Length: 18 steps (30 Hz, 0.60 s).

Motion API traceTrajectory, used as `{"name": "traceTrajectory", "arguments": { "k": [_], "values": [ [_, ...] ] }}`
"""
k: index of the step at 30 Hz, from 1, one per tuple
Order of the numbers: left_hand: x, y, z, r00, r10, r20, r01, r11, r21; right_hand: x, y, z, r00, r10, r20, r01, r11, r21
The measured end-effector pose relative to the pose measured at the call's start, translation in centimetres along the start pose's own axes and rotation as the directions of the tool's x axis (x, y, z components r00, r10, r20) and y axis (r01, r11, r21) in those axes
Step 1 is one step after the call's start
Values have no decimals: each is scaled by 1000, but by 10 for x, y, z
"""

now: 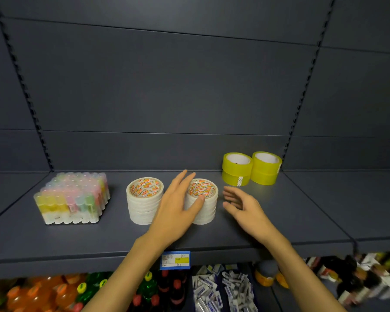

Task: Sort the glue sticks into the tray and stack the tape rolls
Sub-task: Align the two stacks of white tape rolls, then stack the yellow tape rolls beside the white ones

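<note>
Two stacks of white tape rolls stand on the dark shelf [279, 221]: the left stack [143, 200] and the right stack [206, 199]. My left hand [178, 207] rests against the left side of the right stack, fingers straight and thumb on its front rim. Just right of that stack, my right hand [243, 204] hovers with relaxed fingers, apart from it and holding nothing. A clear tray [71, 219] packed with several pastel glue sticks [73, 194] sits at the left. Two stacks of yellow tape rolls [251, 168] stand at the back right.
The shelf's grey back panel rises behind everything. A blue and yellow price label [175, 260] hangs on the front edge. Below, a lower shelf holds bottled drinks [61, 293], small white packets [221, 291] and other goods.
</note>
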State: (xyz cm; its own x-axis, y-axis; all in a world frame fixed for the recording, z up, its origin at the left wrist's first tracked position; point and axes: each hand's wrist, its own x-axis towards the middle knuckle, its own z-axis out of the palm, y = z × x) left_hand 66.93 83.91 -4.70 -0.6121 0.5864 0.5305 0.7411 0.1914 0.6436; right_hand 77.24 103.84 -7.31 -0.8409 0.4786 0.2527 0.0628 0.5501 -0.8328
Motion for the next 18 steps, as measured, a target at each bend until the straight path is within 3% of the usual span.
{"name": "traceTrajectory", "arguments": {
  "k": [6, 11, 14, 18],
  "values": [
    [29, 46, 17, 998, 52, 34, -54, 997, 49, 10, 4, -27, 991, -14, -131, 20, 999, 43],
    [53, 75, 70, 999, -4, 52, 8, 996, -85, 21, 25, -52, 985, 13, -172, -2, 998, 64],
    [68, 78, 109, 984, -176, 11, 175, 964, -201, 32, 42, -67, 988, 48, -148, -41, 998, 52],
    [90, 74, 155, 893, -451, -18, 420, 846, -328, 55, 66, -80, 991, 105, -88, -98, 992, 79]
  ]
}}
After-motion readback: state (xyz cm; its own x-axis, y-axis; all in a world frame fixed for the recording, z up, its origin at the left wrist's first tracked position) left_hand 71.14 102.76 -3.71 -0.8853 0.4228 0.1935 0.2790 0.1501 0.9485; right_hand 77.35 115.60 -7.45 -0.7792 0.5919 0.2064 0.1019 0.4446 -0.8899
